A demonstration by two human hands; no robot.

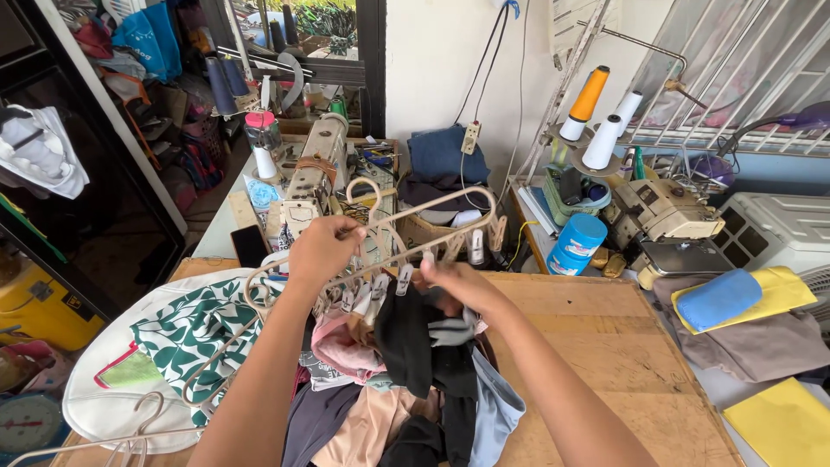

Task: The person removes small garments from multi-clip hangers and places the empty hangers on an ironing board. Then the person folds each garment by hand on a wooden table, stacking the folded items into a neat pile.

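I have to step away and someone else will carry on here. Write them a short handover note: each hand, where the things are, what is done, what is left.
Left hand: grips the beige clip hanger by its frame, holding it up over the wooden table.
Right hand: at the row of clips, fingers on a black garment.
Done: several pieces hang clipped: black, pink, grey.
Left: more loose clothes lie heaped below; some clips at the hanger's far end look empty.

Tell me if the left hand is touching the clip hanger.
Touching. The head view shows the left hand with fingers curled around the top bar of the clip hanger, no gap visible between them.
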